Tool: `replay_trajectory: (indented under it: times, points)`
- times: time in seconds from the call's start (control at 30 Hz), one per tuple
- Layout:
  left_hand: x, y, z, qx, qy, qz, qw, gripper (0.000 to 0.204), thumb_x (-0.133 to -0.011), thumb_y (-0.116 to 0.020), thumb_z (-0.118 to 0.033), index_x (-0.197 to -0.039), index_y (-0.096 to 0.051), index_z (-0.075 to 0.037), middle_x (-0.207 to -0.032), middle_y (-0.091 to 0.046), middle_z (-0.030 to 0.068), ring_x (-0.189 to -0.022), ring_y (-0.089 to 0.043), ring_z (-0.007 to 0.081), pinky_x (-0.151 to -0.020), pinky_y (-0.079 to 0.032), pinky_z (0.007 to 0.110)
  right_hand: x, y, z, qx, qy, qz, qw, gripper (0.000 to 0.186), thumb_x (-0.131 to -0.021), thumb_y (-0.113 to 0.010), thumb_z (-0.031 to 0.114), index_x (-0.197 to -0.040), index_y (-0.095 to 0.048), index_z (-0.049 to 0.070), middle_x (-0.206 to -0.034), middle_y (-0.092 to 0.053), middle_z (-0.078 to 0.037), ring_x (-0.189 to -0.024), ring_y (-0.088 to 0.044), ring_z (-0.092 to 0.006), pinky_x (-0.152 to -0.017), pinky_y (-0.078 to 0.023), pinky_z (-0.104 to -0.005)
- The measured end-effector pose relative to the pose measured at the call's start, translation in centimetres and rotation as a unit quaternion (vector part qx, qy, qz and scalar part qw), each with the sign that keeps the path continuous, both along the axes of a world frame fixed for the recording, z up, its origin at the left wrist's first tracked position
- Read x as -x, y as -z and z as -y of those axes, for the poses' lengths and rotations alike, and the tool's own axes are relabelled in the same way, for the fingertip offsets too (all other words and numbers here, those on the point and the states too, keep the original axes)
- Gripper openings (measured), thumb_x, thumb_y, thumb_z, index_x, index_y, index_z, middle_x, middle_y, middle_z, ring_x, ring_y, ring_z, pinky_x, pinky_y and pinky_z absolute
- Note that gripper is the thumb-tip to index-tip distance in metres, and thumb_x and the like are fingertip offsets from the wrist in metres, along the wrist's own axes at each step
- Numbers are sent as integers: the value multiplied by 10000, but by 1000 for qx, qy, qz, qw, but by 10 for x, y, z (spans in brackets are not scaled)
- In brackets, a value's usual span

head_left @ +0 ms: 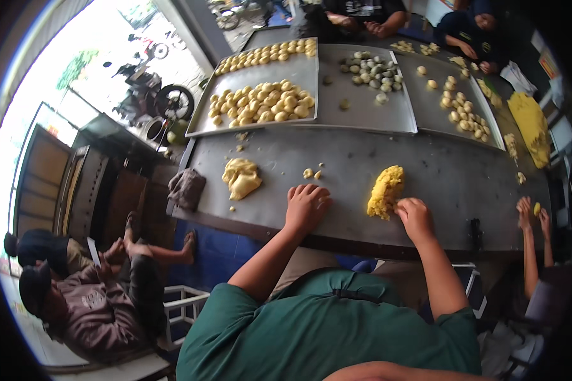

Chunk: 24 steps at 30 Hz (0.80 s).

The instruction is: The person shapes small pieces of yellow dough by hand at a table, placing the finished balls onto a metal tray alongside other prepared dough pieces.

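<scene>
My left hand [307,206] rests on the metal table with its fingers stretched and slightly apart, holding nothing. A few small dough bits [309,173] lie just beyond its fingertips. Farther left sits a soft, pale yellow dough lump [241,178]. My right hand [415,218] has its fingers curled and pressed together at the near end of a long, crumbly yellow mass [386,192]. Its fingertips pinch the edge of that mass; what is inside the fingers is mostly hidden.
Metal trays [368,119] along the far side hold rows and heaps of dough balls [264,103] and greyish-green balls [376,75]. A grey cloth [187,188] lies at the table's left corner, a black object [475,233] at right. Co-workers' hands [532,213] are at the right and far edges.
</scene>
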<state>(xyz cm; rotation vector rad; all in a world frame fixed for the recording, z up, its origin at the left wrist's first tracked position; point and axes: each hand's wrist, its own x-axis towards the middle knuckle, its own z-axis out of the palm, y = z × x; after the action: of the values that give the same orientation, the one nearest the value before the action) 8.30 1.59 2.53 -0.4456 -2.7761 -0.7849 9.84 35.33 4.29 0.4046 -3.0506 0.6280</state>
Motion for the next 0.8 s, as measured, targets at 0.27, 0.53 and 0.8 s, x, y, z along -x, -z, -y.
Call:
replay_trajectory:
  times: [0.27,0.53,0.8]
  points:
    - [6,6,-2,-28,6,-19,999,161,-966,-669,-264,-1058,-738,-150,-1072,-748,56,-1127,-652,247,-1072,-377,432,-50,37,10,53,122,-108,985,250,-986,-653,130,-1219,-705,55,-1223,-702,-127,-1147,-671,-347,-947,-561,-434]
    - [8,10,0,-2,0,-27,1000,132,-951,-684,-231,-1041,-732,-148,-1096,-741,55,-1138,-651,250,-1075,-384,431,21,38,27,111,112,-53,986,177,-1015,-575,141,-1120,-674,39,-1159,-678,-109,-1049,-684,-356,-903,-548,-467]
    - [8,1,-6,69,-40,12,997,211,-901,-747,-287,-1085,-728,-184,-1105,-710,31,-1143,-629,265,-1060,-390,437,-27,51,5,-12,88,-236,968,209,-996,-620,170,-1159,-691,61,-1234,-691,-113,-1122,-673,-348,-985,-552,-444]
